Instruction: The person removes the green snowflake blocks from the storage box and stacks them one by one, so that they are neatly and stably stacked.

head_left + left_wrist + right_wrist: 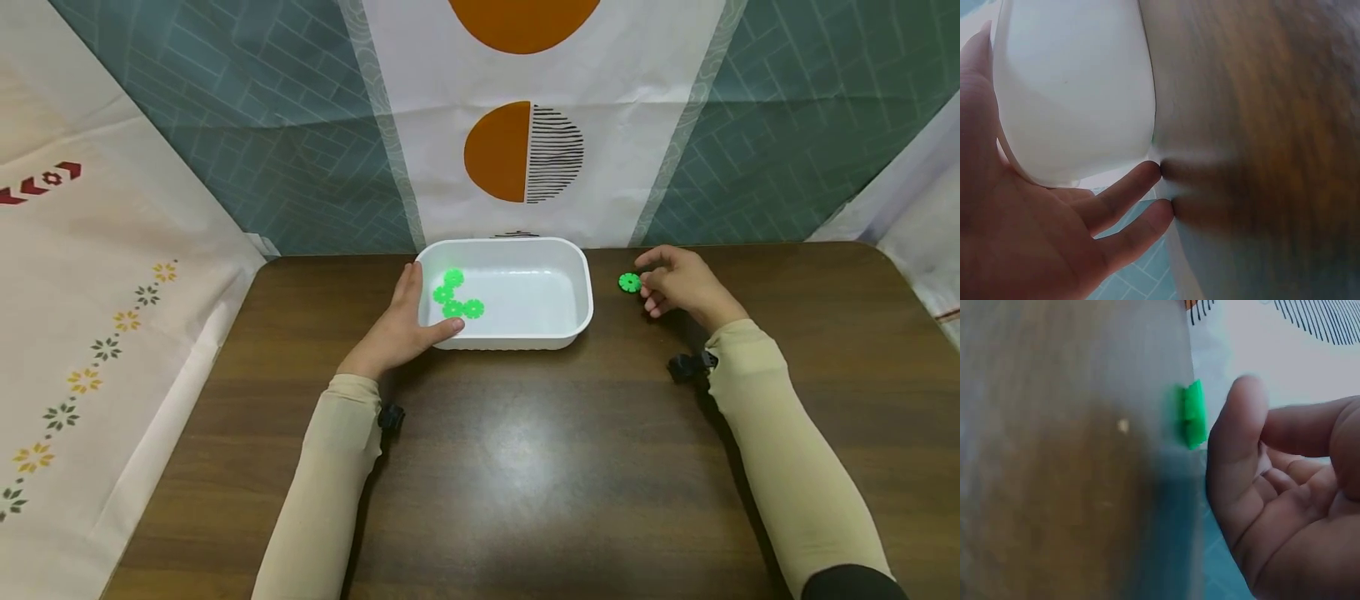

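Note:
A white plastic basin (pixel 525 327) stands near the back of the table. Several bright green notched discs (pixel 453 309) lie at its left end. My left hand (pixel 401 329) holds that end, thumb over the front rim and fingers along the outer wall. In the left wrist view, two fingertips of the left hand (pixel 1060 225) reach down to the tabletop beside the basin (pixel 1079 81). Right of the basin, another green notched disc (pixel 629 282) lies on the table. My right hand (pixel 686 283) is just beside it, fingers loosely bent, with a small gap to the disc (pixel 1195 415) in the right wrist view.
The dark brown wooden table (pixel 517 467) ends at a patterned cloth backdrop (pixel 300 125) just behind the basin. A white cloth with printed flowers (pixel 82 283) hangs along the left side. Small black wrist cameras (pixel 690 367) sit on both sleeves.

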### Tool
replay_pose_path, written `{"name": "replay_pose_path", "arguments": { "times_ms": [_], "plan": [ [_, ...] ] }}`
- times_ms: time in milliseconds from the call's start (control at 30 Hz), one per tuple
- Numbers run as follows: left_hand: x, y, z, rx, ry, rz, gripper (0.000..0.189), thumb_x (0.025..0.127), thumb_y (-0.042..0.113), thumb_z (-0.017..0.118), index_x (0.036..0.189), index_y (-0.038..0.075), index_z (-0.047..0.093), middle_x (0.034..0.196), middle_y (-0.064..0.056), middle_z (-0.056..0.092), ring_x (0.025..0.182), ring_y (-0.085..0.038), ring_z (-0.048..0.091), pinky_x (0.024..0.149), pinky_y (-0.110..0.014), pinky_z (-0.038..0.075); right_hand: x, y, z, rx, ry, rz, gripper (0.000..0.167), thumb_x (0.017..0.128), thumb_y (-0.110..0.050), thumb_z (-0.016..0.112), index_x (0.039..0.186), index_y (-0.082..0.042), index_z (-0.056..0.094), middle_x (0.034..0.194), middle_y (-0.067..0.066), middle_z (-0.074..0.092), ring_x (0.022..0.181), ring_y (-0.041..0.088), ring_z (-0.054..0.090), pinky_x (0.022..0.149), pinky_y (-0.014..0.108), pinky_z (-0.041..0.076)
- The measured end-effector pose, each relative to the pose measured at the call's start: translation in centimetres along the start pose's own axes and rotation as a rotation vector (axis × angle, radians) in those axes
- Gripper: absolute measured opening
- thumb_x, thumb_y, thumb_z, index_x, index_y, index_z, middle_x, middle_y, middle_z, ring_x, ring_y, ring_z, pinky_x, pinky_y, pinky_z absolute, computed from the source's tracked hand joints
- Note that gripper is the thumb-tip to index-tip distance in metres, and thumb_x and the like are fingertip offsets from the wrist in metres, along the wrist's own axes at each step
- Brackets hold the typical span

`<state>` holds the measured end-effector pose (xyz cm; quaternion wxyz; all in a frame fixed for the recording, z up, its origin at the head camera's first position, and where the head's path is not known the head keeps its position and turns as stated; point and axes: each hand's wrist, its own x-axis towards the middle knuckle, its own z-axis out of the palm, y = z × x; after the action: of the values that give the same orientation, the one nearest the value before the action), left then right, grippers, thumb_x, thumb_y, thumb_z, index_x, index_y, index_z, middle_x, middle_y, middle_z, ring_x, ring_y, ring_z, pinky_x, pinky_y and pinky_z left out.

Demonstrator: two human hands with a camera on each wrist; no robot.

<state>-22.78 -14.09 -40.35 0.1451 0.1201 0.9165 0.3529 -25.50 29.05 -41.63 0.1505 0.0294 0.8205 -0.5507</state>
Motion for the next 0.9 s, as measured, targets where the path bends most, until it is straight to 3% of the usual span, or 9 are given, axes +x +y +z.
{"name": "replay_pose_path", "arguments": {
  "times_ms": [233, 533, 700, 900],
  "plan": [
    [0.0, 0.0, 0.0, 0.007, -0.014, 0.011, 0.125, 0.085, 0.062, 0.073, 0.160, 0.019, -0.017, 0.166, 0.001, -0.020, 0.150, -0.036, 0.015, 0.115, -0.052, 0.026, -1.5, -2.8, 1.0, -0.020, 0.025, -0.124, 0.030, 0.105, -0.010, 0.053, 0.130, 0.005, 0.050, 0.083, 0.021, 0.061, 0.060, 0.022, 0.061, 0.059, 0.037, 0.058],
    [0.0, 0.1, -0.4, 0.002, -0.023, 0.022, 0.129, 0.081, 0.066, 0.074, 0.160, 0.019, -0.018, 0.166, 0.002, -0.022, 0.151, -0.033, 0.015, 0.116, -0.048, 0.027, -2.4, -9.9, 4.5, -0.047, -0.037, -0.271, 0.021, 0.103, -0.012, 0.057, 0.122, -0.001, 0.060, 0.083, 0.025, 0.060, 0.058, 0.028, 0.061, 0.057, 0.041, 0.057],
    [0.0, 0.1, -0.5, 0.001, -0.023, 0.026, 0.129, 0.082, 0.064, 0.075, 0.160, 0.017, -0.016, 0.167, -0.001, -0.019, 0.150, -0.033, 0.017, 0.116, -0.047, 0.027, -1.7, -12.8, 6.9, -0.079, -0.107, -0.324, 0.019, 0.104, -0.011, 0.056, 0.120, -0.002, 0.060, 0.083, 0.024, 0.059, 0.060, 0.030, 0.060, 0.058, 0.040, 0.057],
    [-0.1, -0.3, -0.4, -0.016, -0.022, 0.013, 0.129, 0.081, 0.060, 0.077, 0.161, 0.016, -0.013, 0.168, -0.004, -0.014, 0.147, -0.034, 0.025, 0.115, -0.046, 0.029, 0.6, -14.2, 10.3, -0.153, -0.197, -0.388, 0.014, 0.103, -0.009, 0.055, 0.113, -0.002, 0.062, 0.080, 0.023, 0.059, 0.059, 0.031, 0.060, 0.057, 0.039, 0.057]
  ]
}}
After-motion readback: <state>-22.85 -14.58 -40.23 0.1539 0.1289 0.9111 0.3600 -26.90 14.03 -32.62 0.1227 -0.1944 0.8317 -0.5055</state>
